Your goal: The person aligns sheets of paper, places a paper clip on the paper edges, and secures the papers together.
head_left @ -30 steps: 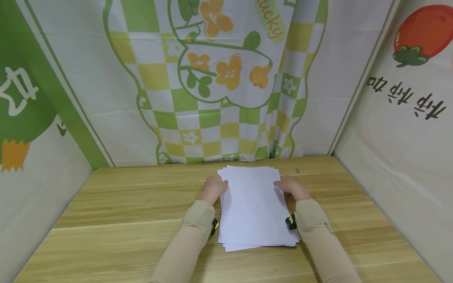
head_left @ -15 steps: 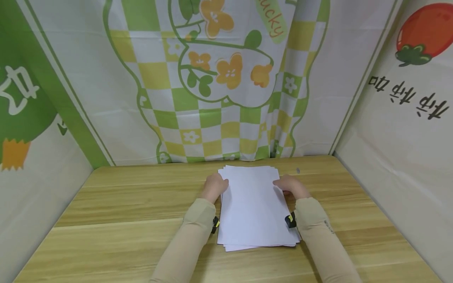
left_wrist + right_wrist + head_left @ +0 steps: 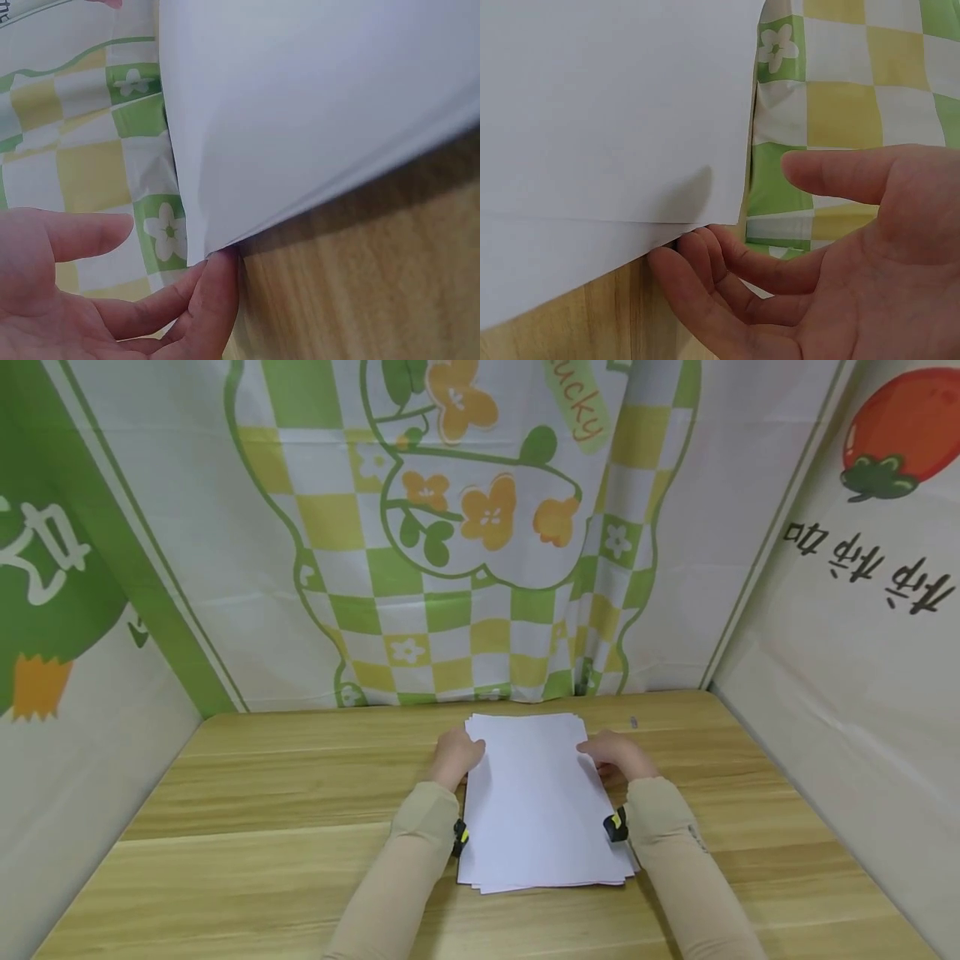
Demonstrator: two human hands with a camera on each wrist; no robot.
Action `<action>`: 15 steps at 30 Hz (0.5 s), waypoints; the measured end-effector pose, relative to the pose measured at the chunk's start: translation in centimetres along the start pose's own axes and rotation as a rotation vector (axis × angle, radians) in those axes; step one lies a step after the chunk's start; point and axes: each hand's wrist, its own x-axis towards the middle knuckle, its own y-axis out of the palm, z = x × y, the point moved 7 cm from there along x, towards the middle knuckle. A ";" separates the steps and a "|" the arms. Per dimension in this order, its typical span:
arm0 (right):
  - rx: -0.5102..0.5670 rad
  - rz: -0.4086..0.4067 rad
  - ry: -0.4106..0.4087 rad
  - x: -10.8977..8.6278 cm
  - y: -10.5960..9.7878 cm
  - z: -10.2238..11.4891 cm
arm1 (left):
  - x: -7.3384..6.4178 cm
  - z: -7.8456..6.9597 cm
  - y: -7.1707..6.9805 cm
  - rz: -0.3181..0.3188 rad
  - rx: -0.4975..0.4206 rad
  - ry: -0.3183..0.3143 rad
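A stack of white paper lies lengthwise on the table between both hands, its sheets slightly fanned at the near edge. My left hand is at the stack's far left side. In the left wrist view, its fingertips touch the paper edge near a corner, with the thumb raised apart from the sheets. My right hand stands at the far right side. The right wrist view has its bent fingers against the lower edge of the sheets, fingertips partly hidden, and the thumb apart, casting a shadow on the paper.
The wood-grain table extends around the stack. A small metallic item lies near the back edge, right of the paper. A checkered curtain hangs directly behind, and printed fabric walls enclose the sides.
The sheets that stuck out at the stack's left side and far corners have moved inward, so those edges line up more closely. Both hands have stayed nearly in place beside the paper.
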 end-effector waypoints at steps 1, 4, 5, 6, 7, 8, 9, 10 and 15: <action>0.000 0.003 -0.001 0.0 0.0 0.0 | 0.1 0.1 0.1 0.000 -0.008 -0.004; 0.003 0.008 -0.008 0.0 0.0 -0.1 | 0.1 0.3 0.2 0.001 -0.032 -0.014; 0.014 0.012 -0.008 -0.1 0.1 -0.1 | 0.1 0.3 0.2 0.001 -0.040 -0.016; 0.031 0.017 -0.005 -0.2 0.1 -0.1 | 0.1 0.4 0.2 0.002 -0.050 -0.019; 0.049 0.020 -0.002 -0.2 0.2 -0.2 | 0.1 0.4 0.2 0.002 -0.058 -0.018; 0.066 0.023 0.002 -0.3 0.2 -0.3 | 0.1 0.5 0.2 0.002 -0.068 -0.016; 0.083 0.027 0.005 -0.3 0.2 -0.4 | 0.1 0.6 0.3 0.006 -0.083 -0.018; 0.094 0.031 0.007 -0.4 0.3 -0.5 | 0.2 0.6 0.3 0.007 -0.096 -0.017; 0.141 0.051 0.024 -0.5 0.4 -1.0 | 0.2 1.1 0.4 0.014 -0.195 -0.039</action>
